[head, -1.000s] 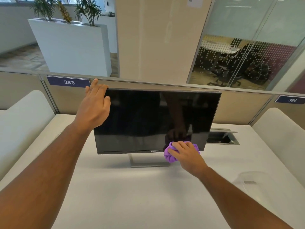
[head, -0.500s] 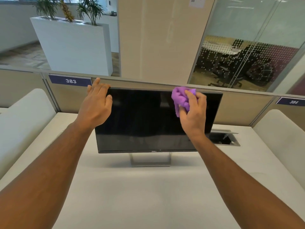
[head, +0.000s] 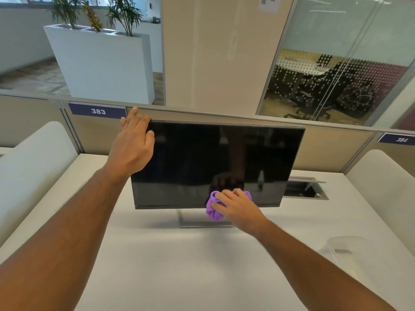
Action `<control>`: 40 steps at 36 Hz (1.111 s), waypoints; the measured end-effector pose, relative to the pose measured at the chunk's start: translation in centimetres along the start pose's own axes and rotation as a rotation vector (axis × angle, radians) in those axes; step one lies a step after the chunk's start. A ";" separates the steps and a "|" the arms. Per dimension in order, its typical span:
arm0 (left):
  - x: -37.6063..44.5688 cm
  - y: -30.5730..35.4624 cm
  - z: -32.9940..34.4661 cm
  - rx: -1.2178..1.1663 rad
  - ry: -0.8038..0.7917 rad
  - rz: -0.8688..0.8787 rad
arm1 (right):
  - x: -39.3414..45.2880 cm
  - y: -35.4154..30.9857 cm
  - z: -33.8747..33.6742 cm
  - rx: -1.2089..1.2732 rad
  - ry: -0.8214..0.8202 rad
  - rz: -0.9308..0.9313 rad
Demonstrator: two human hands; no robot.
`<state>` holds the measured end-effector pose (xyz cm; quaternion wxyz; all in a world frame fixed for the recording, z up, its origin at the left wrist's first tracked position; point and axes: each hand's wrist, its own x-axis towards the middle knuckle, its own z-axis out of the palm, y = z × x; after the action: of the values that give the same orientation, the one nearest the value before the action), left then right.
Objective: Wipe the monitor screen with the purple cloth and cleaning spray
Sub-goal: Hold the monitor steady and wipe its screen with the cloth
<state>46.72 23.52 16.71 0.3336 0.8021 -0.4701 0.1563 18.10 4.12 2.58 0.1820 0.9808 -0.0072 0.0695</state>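
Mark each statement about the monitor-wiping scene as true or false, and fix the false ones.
1. The right hand holds the purple cloth against the lower edge of the monitor. True.
2. The left hand lies flat on the desk. False: it rests on the monitor's upper left corner, fingers over the top edge.
3. The screen is lit and shows a picture. False: it is dark, showing only reflections.
4. The label behind the left hand reads 383. True.
5. The planter beyond the partition is black. False: it is white, with green plants in it.
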 end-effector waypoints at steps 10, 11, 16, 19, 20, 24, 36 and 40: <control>0.0 0.1 0.0 -0.008 0.000 0.000 | 5.5 6.0 -10.0 0.373 0.839 0.868; 0.0 0.1 -0.1 -0.008 -0.002 0.001 | 5.9 6.5 -10.6 0.434 0.886 0.957; 0.0 0.1 0.0 -0.004 0.003 -0.003 | 6.7 4.5 -9.4 0.426 0.819 0.916; -0.1 0.1 0.0 -0.008 0.001 0.002 | 6.3 0.8 -5.9 0.262 0.652 0.667; 0.0 0.1 0.0 -0.012 -0.001 0.004 | 6.0 -0.6 -4.7 0.214 0.585 0.587; 0.0 0.1 -0.1 -0.010 0.001 0.004 | 3.9 -5.3 -0.3 0.142 0.238 0.345; 0.0 -0.3 0.3 -0.010 0.003 0.013 | 2.9 -0.4 -2.4 -0.005 0.480 0.422; 0.1 -0.1 0.2 -0.011 0.009 0.021 | 3.8 4.4 -7.0 0.165 0.663 0.779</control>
<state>46.88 23.39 16.58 0.3382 0.7945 -0.4781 0.1608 20.73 2.59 11.12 0.0570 0.8416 -0.3083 0.4397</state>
